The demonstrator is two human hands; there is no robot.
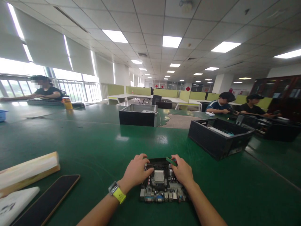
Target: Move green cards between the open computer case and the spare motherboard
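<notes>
A motherboard (169, 187) lies flat on the green table in front of me, its ports facing me. The square silver processor (159, 176) sits near its middle. My left hand (137, 171) grips the board's far left corner, with fingers bent over the edge and thumb on top. Over the far right part of the board, my right hand (182, 171) pinches a thin green memory module (171, 161), which is tilted. The fingertips beneath it are partly hidden. A watch with a yellow-green strap (119, 195) is on my left wrist.
Open computer cases stand ahead, one centre (137, 118) and one right (211, 141). At left lie a long cream box (30, 172), a white packet (17, 202) and a dark flat panel (50, 199). An orange-yellow container (67, 103) stands farther back. Several people sit around the table.
</notes>
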